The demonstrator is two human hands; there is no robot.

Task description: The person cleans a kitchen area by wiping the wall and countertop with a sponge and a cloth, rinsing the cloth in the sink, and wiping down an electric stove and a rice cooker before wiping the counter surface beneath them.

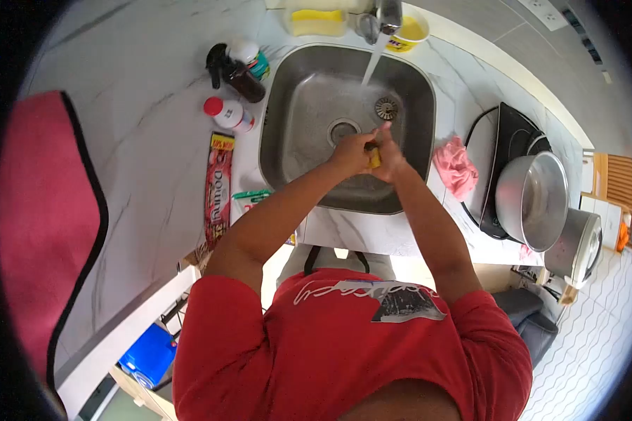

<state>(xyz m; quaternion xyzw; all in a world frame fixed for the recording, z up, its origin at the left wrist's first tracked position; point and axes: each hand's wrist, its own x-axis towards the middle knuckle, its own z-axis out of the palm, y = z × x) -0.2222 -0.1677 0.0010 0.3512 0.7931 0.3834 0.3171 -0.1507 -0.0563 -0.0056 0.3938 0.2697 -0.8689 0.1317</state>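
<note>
Over the sink (309,105), my left hand (351,154) and my right hand (392,157) are close together. Between them is a small yellow sponge (375,158) with a darker part, mostly covered by my fingers. My left hand is closed on its left side, and my right hand presses against it from the right. Water runs from the faucet (389,17) into the basin beyond my hands. A drain strainer (386,108) lies on the basin floor near the drain hole (343,131).
Left of the sink stand a dark spray bottle (242,78), a white red-capped bottle (228,114) and a red Downy packet (219,179). Rightward lie a pink cloth (456,168), a black cooktop (509,140) and a metal pot (534,200). Yellow tubs (409,34) sit behind the faucet.
</note>
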